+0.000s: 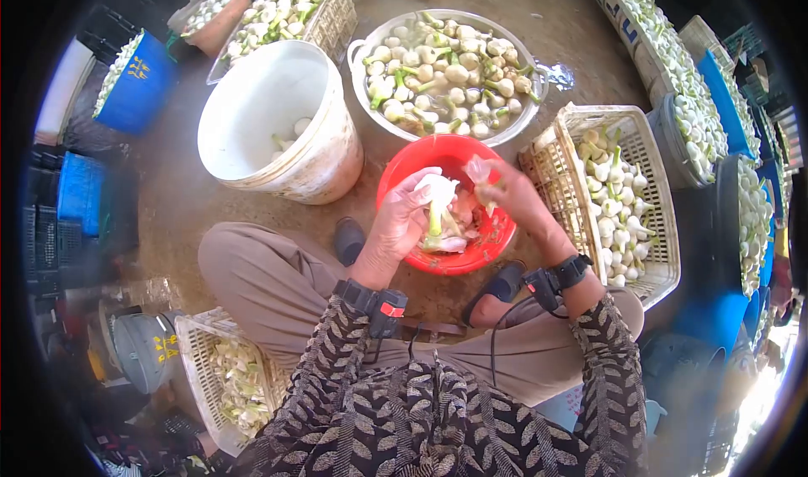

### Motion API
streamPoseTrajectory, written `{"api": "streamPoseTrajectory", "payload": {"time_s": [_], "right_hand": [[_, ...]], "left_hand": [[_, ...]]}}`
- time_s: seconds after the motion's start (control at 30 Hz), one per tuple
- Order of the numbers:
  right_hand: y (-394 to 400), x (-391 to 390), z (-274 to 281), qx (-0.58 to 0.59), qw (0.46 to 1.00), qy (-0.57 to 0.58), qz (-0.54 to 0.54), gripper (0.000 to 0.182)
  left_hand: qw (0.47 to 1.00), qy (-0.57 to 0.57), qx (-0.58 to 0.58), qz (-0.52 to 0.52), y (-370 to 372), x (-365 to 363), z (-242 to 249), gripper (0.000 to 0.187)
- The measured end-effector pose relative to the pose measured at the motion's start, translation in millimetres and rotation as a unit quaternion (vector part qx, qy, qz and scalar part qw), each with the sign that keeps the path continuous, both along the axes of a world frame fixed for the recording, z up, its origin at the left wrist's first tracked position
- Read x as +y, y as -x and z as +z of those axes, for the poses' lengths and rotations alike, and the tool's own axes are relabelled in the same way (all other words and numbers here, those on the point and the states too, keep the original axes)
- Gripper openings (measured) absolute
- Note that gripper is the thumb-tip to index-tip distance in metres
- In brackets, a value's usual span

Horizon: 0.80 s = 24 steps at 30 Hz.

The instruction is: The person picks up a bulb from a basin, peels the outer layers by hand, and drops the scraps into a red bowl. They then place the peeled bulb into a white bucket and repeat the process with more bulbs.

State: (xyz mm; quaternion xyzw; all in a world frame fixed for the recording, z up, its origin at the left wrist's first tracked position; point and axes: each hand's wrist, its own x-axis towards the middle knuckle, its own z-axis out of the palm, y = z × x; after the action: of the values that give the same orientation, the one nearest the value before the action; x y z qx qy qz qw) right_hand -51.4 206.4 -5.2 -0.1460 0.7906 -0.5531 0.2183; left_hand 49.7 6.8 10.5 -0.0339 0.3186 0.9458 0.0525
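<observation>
My left hand (pixel 399 216) is closed around a white garlic bulb (pixel 436 189) with a short green stem pointing down. It is held above a red basin (pixel 404 167). To its right, my right hand (pixel 515 193) is slightly blurred, its fingers pinching a pale pinkish garlic skin (pixel 477 172) apart from the bulb. Loose garlic peelings (pixel 454 231) lie in the basin below both hands. What else is under the hands in the basin is partly hidden.
A white bucket (pixel 261 115) with a few bulbs stands at left. Ahead is a metal basin (pixel 364 90) of garlic in water. A garlic-filled crate (pixel 665 225) stands at right; another crate (pixel 198 376) holds peelings at lower left. Blue tubs (pixel 151 82) line the sides.
</observation>
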Motion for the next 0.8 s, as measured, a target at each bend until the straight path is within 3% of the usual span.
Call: {"api": "streamPoseTrajectory", "payload": {"time_s": [0.07,0.1,0.13,0.17,0.2,0.27,0.33,0.37,0.4,0.43,0.47,0.5,0.6,0.67,0.73,0.77,0.8], "right_hand": [[-12.2,-7.4,-8.6,0.255,0.939,-0.225,0.053,0.028],[-13.7,-10.4,5.6,0.327,0.908,-0.215,0.148,0.032],[-17.8,-15.2,18.7,0.325,0.909,-0.216,0.146,0.032],[-23.1,-21.4,31.2,0.071,0.981,-0.093,0.153,0.032],[-26.7,-25.6,36.8,-0.187,0.971,0.04,0.145,0.032],[-28.9,-28.4,20.2,-0.152,0.976,0.05,0.15,0.031],[-27.2,-30.3,16.2,-0.216,0.957,0.18,0.074,0.032],[-23.4,-26.1,25.7,-0.109,0.989,0.032,0.091,0.029],[-24.2,-25.4,22.8,-0.108,0.989,0.034,0.097,0.029],[-29.6,-25.5,14.5,0.009,0.984,-0.088,0.154,0.025],[-34.9,-24.9,2.7,0.127,0.949,-0.205,0.203,0.024],[-39.5,-26.4,-7.2,0.154,0.897,-0.328,0.251,0.031],[-46.1,-22.5,5.3,0.163,0.876,-0.39,0.233,0.04],[-41.2,-26.5,25.3,0.206,0.886,-0.366,0.197,0.038],[-37.6,-28.6,41.6,0.371,0.919,-0.118,0.063,0.035],[-40.3,-34.7,61.8,0.292,0.954,-0.03,0.062,0.025],[-39.8,-37.4,58.5,0.292,0.954,-0.035,0.057,0.025]], "left_hand": [[1.0,0.001,-0.004,0.03,1.5,-0.1,-5.1,0.035],[0.998,0.03,-0.001,0.049,2.6,0.1,-7.2,0.035],[0.996,0.057,0.0,0.067,2.9,1.3,-9.7,0.035],[0.996,0.055,-0.003,0.064,2.6,4.0,-9.4,0.035],[0.996,0.055,-0.01,0.062,2.8,6.9,-8.6,0.035],[0.997,0.057,-0.017,0.057,3.1,10.5,-9.1,0.035],[0.997,-0.047,-0.041,0.041,3.6,11.1,-11.8,0.033],[0.997,-0.045,-0.039,0.044,3.9,11.7,-16.7,0.033],[0.989,-0.107,-0.062,0.081,4.8,12.5,-21.1,0.033],[0.975,-0.167,-0.083,0.119,5.1,10.0,-24.8,0.033],[0.975,-0.164,-0.08,0.124,4.5,6.0,-22.3,0.033],[0.975,-0.17,-0.077,0.122,3.8,3.8,-19.6,0.032],[0.977,-0.173,-0.08,0.095,6.7,-6.8,-26.7,0.031],[0.981,-0.116,-0.124,0.093,7.2,-8.2,-30.5,0.03],[0.98,-0.085,-0.147,0.106,7.9,4.9,-21.4,0.027],[0.977,-0.049,-0.168,0.122,8.7,11.2,-18.5,0.025],[0.978,-0.051,-0.169,0.116,9.6,14.4,-23.5,0.025]]}}
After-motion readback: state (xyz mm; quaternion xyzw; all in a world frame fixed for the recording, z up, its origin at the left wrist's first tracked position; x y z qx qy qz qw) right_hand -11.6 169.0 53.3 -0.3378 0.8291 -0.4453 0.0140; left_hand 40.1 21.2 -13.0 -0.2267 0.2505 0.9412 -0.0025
